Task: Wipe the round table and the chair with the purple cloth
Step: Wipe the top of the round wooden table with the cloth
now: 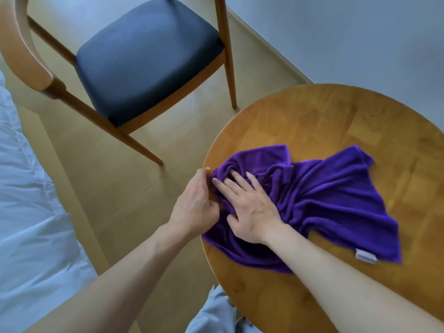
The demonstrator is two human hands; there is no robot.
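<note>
The purple cloth (pixel 324 200) lies crumpled on the left part of the round wooden table (pixel 348 121), with a white label at its near right corner. My right hand (pixel 247 207) rests flat on the cloth's left end, fingers spread and partly sunk into its folds. My left hand (pixel 194 205) is at the table's left rim, fingers curled against the edge and the cloth's border; whether it pinches the cloth I cannot tell. The wooden chair (pixel 146 61) with a dark padded seat stands on the floor to the upper left, apart from the table.
A white bed cover (pixel 28 212) fills the left side. Light wood floor (pixel 134 212) runs between bed, chair and table. A pale wall (pixel 360 39) stands behind the table. My light trousers (pixel 213 316) show at the bottom.
</note>
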